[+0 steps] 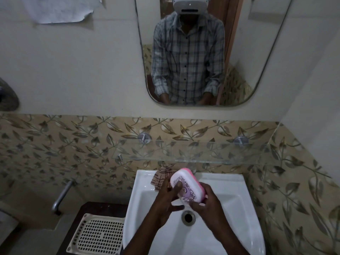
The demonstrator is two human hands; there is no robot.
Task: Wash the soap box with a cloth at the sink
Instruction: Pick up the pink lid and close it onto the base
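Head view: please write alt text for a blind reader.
A left hand and a right hand hold a pink and white soap box over a white sink, the left thumb on its lid. A checked cloth lies at the sink's back edge.

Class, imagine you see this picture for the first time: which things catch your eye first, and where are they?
The pink-and-white soap box draws the eye first, gripped by the left hand and the right hand over the white sink. Above, the wall mirror shows a person in a checked shirt. A checked cloth lies at the sink's back left corner.
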